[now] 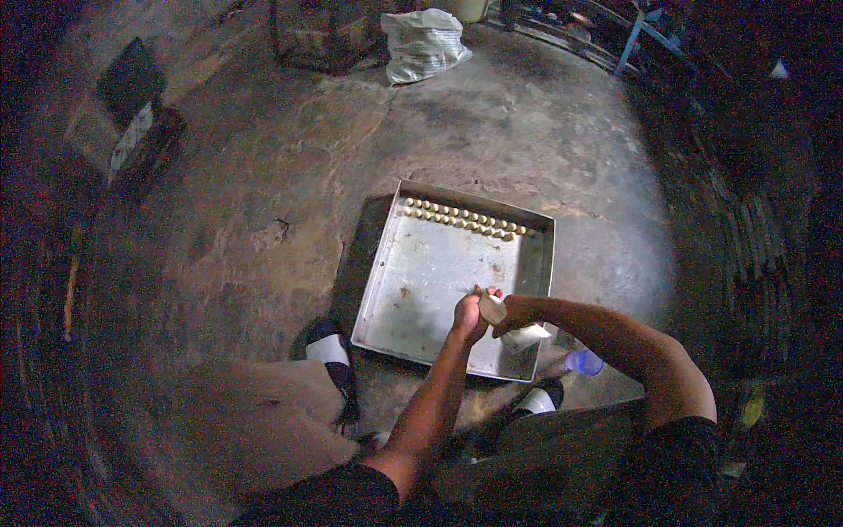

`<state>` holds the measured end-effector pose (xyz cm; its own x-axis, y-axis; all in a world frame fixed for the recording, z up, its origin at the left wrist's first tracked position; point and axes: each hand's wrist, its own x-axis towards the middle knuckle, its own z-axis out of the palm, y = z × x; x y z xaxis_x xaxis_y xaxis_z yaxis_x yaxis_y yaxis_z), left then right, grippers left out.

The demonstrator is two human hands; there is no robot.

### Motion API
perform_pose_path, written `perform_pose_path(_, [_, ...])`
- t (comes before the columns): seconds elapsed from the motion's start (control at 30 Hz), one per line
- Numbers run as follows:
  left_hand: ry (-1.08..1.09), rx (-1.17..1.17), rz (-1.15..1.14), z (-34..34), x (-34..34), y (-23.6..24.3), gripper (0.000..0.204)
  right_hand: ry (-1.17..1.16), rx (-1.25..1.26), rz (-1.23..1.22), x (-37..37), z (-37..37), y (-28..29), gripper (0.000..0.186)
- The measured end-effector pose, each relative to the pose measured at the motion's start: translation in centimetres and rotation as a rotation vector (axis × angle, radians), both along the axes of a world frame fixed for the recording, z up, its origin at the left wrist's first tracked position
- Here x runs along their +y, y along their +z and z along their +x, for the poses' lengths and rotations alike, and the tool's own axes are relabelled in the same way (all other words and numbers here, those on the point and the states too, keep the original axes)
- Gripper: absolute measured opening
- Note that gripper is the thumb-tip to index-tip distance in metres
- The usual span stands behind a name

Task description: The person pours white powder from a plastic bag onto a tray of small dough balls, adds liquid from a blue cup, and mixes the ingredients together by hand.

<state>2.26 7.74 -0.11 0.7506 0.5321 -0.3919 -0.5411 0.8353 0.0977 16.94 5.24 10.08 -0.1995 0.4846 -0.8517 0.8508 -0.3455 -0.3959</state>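
Above the near part of a shallow square metal tray [421, 299], my two hands meet. My left hand [470, 319] is partly curled, its fingertips showing beyond a flat tan piece [493, 308] with something whitish along its edge. Bent over from the other side, my right hand [516, 313] is closed against that piece, its fingers mostly hidden. Below the right hand a whitish, crumpled-looking thing [529, 335] sticks out; what holds it is hidden. Small pale dough-like balls [461, 217] stand in two rows along the tray's far wall.
The tray rests on a worn concrete floor [263, 228] between my feet. A blue-violet plastic object [584, 362] lies by its near right corner. Farther off stand a white sack [424, 44] and a blue metal frame [634, 39]. A dark object [132, 79] is at far left.
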Motion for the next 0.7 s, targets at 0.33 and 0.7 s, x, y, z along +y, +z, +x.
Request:
perform_pose_path(0.33, [0.003, 0.083, -0.235, 0.7, -0.9, -1.8, 0.057, -0.289, 0.217, -0.275, -1.4, 2.6, -7.9, 0.021])
perform_pose_path(0.7, [0.056, 0.230, 0.578, 0.2, -3.2, -4.5, 0.050, -0.199, 0.139, -0.135, 0.3, 1.3, -7.2, 0.038])
